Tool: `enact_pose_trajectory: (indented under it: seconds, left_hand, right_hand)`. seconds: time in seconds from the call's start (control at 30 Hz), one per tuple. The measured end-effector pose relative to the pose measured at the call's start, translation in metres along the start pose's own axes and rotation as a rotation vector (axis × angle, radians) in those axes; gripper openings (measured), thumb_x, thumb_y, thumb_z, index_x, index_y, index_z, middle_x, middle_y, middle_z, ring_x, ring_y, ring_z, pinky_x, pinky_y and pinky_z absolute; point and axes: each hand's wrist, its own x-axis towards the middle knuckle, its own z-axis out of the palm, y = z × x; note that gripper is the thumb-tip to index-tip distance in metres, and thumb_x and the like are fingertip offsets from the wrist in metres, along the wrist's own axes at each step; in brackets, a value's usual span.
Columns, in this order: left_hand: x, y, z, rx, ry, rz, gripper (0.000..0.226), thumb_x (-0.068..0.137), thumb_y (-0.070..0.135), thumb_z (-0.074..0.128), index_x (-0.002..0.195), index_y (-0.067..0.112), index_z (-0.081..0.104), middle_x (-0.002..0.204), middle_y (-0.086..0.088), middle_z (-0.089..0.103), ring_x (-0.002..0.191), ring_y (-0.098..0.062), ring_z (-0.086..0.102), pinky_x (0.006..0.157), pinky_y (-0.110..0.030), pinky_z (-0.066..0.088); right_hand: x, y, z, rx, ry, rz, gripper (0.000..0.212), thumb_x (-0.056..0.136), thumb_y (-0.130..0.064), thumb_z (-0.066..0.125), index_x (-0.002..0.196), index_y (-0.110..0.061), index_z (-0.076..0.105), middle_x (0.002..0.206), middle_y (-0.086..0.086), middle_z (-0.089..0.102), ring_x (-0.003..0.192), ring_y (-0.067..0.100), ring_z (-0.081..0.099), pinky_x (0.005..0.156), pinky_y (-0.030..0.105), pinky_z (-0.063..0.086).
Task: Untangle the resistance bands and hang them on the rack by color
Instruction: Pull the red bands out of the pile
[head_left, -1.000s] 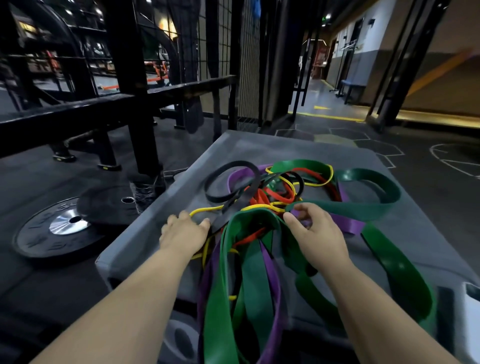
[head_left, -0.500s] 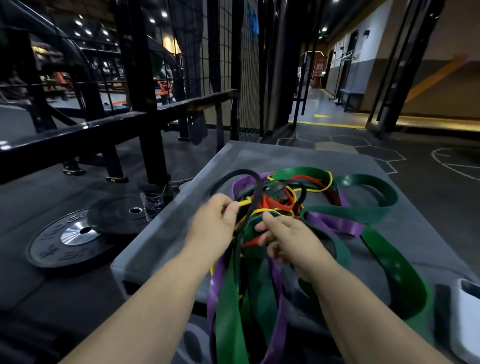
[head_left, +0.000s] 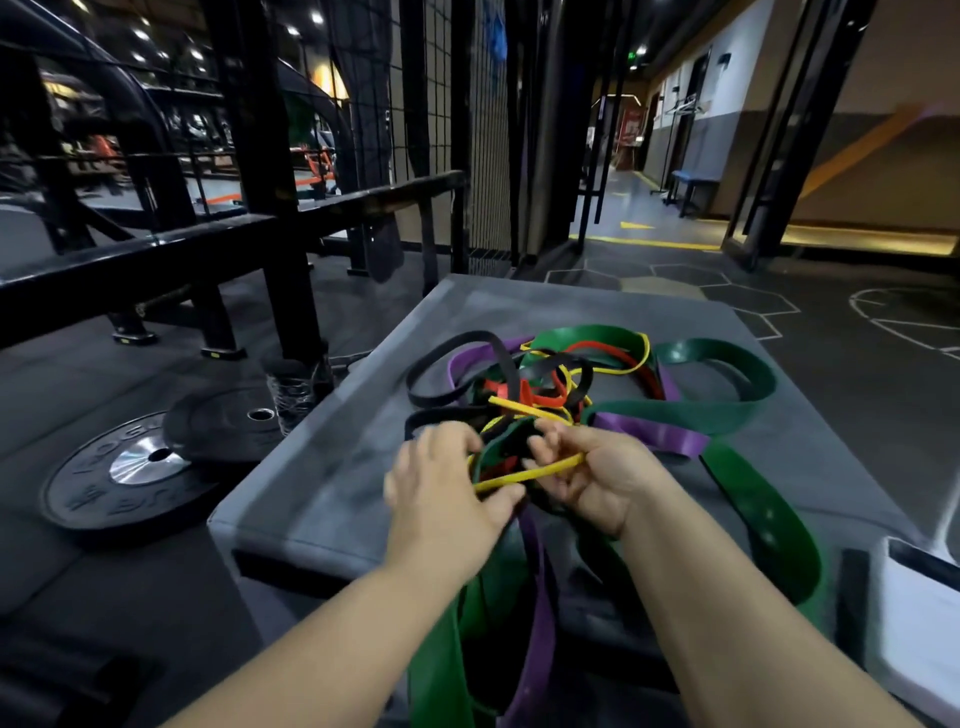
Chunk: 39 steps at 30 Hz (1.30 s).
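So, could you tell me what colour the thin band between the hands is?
The band is yellow; head view.

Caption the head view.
Left hand and right hand grip a thin yellow rubber band in the multicoloured tangle on a grey padded box.

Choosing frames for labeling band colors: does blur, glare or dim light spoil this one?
Head view: dim overall, yet the band colors read clearly; the left hand is smeared by motion, while the right hand on the yellow band is sharper; there is glare on the weight plate hub, and wide-angle bending at the edges.
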Motion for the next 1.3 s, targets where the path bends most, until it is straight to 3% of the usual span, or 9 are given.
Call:
enact_pose_trajectory:
  seconds: [0.1, 0.17, 0.3, 0.4, 0.5, 0.83, 0.97, 1.13, 1.3]
  left_hand:
    - [0.002, -0.022, 0.001, 0.045, -0.278, -0.397, 0.096, 0.058, 0.068, 0.077, 0.13, 0.024, 0.032, 0.131, 0.001, 0.036, 0.127, -0.023, 0.035, 0.103, -0.038, 0.036]
    - [0.001, -0.03, 0.005, -0.081, -0.367, -0.537, 0.108, 0.052, 0.069, 0.079, 0.133, 0.021, 0.027, 0.137, -0.003, 0.036, 0.13, -0.026, 0.036, 0.104, -0.041, 0.039]
    - [-0.01, -0.02, 0.016, -0.063, -0.5, -0.45, 0.101, 0.047, 0.075, 0.076, 0.123, 0.025, 0.033, 0.129, 0.0, 0.047, 0.123, -0.023, 0.043, 0.097, -0.038, 0.045]
    - [-0.013, -0.008, 0.023, 0.023, -0.498, -0.376, 0.109, 0.045, 0.081, 0.072, 0.129, 0.023, 0.035, 0.13, 0.0, 0.046, 0.124, -0.022, 0.041, 0.102, -0.036, 0.042]
    - [-0.011, 0.005, 0.031, 0.191, -0.517, -0.352, 0.121, 0.047, 0.082, 0.069, 0.141, 0.021, 0.022, 0.135, -0.004, 0.04, 0.128, -0.026, 0.037, 0.103, -0.037, 0.037]
    - [0.009, 0.009, 0.033, 0.129, -0.54, -0.329, 0.06, 0.07, 0.043, 0.069, 0.11, 0.021, 0.029, 0.094, 0.002, 0.048, 0.09, -0.022, 0.054, 0.068, -0.032, 0.042]
    - [0.024, -0.004, 0.027, 0.07, -0.561, -0.326, 0.069, 0.075, 0.027, 0.062, 0.133, 0.025, 0.024, 0.097, 0.0, 0.057, 0.088, -0.024, 0.062, 0.061, -0.031, 0.046]
    - [0.027, 0.011, 0.031, 0.04, -0.642, -0.384, 0.065, 0.084, 0.05, 0.047, 0.137, 0.024, 0.02, 0.108, -0.005, 0.054, 0.097, -0.029, 0.056, 0.084, -0.037, 0.049]
    - [0.013, 0.023, 0.038, 0.158, -0.667, -0.329, 0.12, 0.052, 0.081, 0.068, 0.143, 0.028, 0.011, 0.135, -0.007, 0.041, 0.123, -0.03, 0.047, 0.093, -0.039, 0.047]
  right_hand:
    - [0.008, -0.003, -0.018, -0.411, 0.072, -0.151, 0.016, 0.099, -0.022, 0.053, 0.091, -0.009, 0.059, 0.066, 0.0, 0.044, 0.04, 0.007, 0.041, 0.048, 0.024, 0.047]
    - [0.008, -0.001, -0.024, -0.824, 0.095, -0.209, 0.025, 0.094, -0.035, 0.062, 0.1, -0.011, 0.063, 0.075, -0.001, 0.051, 0.056, 0.012, 0.05, 0.058, 0.028, 0.048]
    - [0.005, 0.008, -0.021, -1.452, 0.269, -0.411, 0.021, 0.091, -0.038, 0.062, 0.102, -0.02, 0.058, 0.085, 0.0, 0.064, 0.078, 0.017, 0.059, 0.064, 0.03, 0.044]
    - [0.001, 0.008, -0.025, -1.729, 0.487, -0.644, 0.026, 0.091, -0.042, 0.059, 0.103, -0.02, 0.062, 0.106, 0.005, 0.063, 0.108, 0.027, 0.051, 0.086, 0.035, 0.041]
    - [0.0, 0.008, -0.032, -1.793, 0.554, -0.543, 0.047, 0.086, -0.061, 0.057, 0.108, -0.02, 0.062, 0.12, 0.007, 0.054, 0.12, 0.031, 0.043, 0.1, 0.04, 0.035]
    - [0.008, 0.013, -0.04, -1.969, 0.542, -0.298, 0.061, 0.078, -0.072, 0.057, 0.125, -0.034, 0.055, 0.16, 0.006, 0.013, 0.145, 0.04, 0.0, 0.112, 0.061, 0.008]
    - [0.011, 0.009, -0.037, -2.014, 0.466, -0.185, 0.06, 0.08, -0.065, 0.056, 0.129, -0.03, 0.051, 0.152, 0.002, 0.027, 0.131, 0.04, 0.032, 0.101, 0.055, 0.029]
    - [0.017, 0.006, -0.04, -1.961, 0.457, -0.308, 0.038, 0.086, -0.049, 0.053, 0.114, -0.026, 0.062, 0.152, -0.002, 0.029, 0.112, 0.03, 0.054, 0.084, 0.04, 0.037]
    - [0.017, -0.002, -0.049, -1.903, 0.44, -0.381, 0.032, 0.087, -0.045, 0.053, 0.108, -0.026, 0.066, 0.145, -0.006, 0.037, 0.11, 0.024, 0.058, 0.08, 0.035, 0.04]
